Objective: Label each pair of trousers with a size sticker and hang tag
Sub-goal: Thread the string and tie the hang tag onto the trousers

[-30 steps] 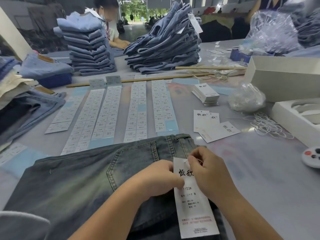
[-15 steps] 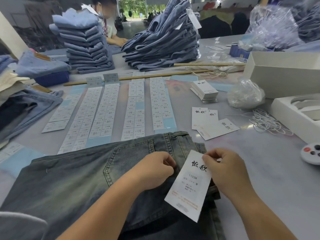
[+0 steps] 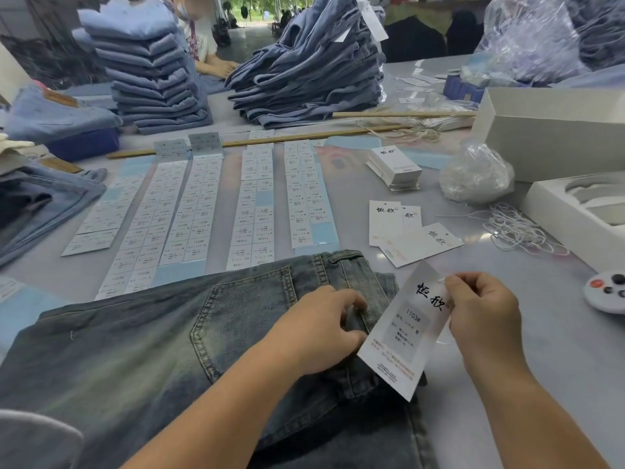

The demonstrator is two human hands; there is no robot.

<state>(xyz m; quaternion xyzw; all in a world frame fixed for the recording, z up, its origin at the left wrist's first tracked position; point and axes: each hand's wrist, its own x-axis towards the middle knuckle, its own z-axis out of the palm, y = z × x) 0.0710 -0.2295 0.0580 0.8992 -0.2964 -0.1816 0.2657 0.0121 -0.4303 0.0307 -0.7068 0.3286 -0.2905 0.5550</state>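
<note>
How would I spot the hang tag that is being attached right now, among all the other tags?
Find the faded jeans spread nearest the camera. At their waistband, the right hand pinches the top of a white hang tag. Unlike the loose tags lying flat on the table, it is lifted, tilted, and carries a size sticker reading 1103#.

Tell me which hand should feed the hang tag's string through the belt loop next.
Right, probably. The right hand already pinches the hang tag at its top end, beside the waistband. The left hand grips the jeans at the belt loop, so it looks better placed to hold that steady.
</note>
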